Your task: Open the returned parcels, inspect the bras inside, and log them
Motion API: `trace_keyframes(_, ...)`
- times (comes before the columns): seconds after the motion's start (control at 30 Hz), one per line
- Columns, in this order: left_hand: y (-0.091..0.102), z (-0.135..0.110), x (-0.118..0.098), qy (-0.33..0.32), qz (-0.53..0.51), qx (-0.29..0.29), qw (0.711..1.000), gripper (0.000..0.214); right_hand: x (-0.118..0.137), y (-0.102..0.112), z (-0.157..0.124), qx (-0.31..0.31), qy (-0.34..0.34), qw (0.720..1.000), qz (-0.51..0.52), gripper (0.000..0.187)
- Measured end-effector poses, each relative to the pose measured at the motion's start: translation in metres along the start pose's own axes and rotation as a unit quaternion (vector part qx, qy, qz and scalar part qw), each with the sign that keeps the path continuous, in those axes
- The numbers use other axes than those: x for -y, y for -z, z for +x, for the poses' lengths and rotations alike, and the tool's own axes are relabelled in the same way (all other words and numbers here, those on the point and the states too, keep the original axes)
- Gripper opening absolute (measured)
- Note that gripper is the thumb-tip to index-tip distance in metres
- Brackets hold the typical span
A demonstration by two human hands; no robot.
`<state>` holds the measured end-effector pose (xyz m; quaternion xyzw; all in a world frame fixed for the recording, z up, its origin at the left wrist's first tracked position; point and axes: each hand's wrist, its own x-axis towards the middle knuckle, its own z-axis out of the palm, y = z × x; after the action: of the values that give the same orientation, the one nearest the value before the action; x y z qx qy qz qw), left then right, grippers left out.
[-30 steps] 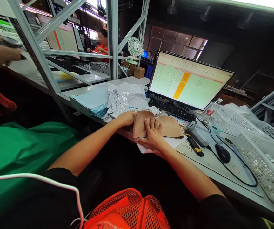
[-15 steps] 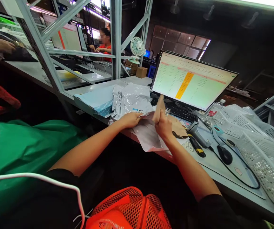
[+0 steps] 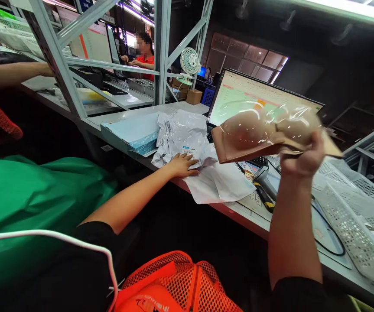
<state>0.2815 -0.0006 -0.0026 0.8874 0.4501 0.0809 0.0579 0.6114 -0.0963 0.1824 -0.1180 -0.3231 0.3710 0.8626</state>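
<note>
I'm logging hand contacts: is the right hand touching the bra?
Touching: the head view shows the right hand gripping the bra by its lower edge.

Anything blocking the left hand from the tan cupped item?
Nothing visible stands between the left hand and the tan cupped item, held up in the right hand; the white sheet lies below.

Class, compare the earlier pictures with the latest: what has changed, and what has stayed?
The right hand has lifted the bra up and rightward, before the monitor. The left hand has opened from its pinch and lies spread at the bag's edge. The box and fan stayed put.
</note>
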Motion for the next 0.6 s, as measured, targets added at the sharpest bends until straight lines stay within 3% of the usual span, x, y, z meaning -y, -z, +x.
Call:
trace_keyframes(0.07,0.010,0.009,0.005,0.017,-0.033,0.028,0.999,0.065,-0.028,0.028,-0.025,-0.083,-0.069,0.994,-0.034,0.034)
trace_keyframes(0.13,0.022,0.022,0.010,0.041,-0.057,0.041,0.997,0.055,-0.058,0.062,-0.053,-0.177,-0.150,0.963,-0.136,0.027)
trace_keyframes(0.2,0.032,0.039,0.008,0.062,-0.069,0.026,0.995,0.052,-0.079,0.095,-0.076,-0.216,-0.189,0.942,-0.177,0.023)
trace_keyframes(0.3,0.034,0.064,-0.008,0.060,-0.101,-0.007,0.993,0.055,-0.086,0.129,-0.094,-0.230,-0.207,0.929,-0.203,0.022)
trace_keyframes(0.37,0.025,0.077,-0.024,0.037,-0.132,0.003,0.991,0.055,-0.080,0.141,-0.097,-0.225,-0.223,0.924,-0.215,0.023)
trace_keyframes(0.47,0.006,0.085,-0.037,0.017,-0.176,0.052,0.983,0.061,-0.069,0.150,-0.099,-0.210,-0.259,0.916,-0.224,0.031)
trace_keyframes(0.6,-0.005,0.084,-0.026,0.010,-0.236,0.099,0.967,0.082,-0.064,0.149,-0.103,-0.162,-0.268,0.927,-0.205,0.046)
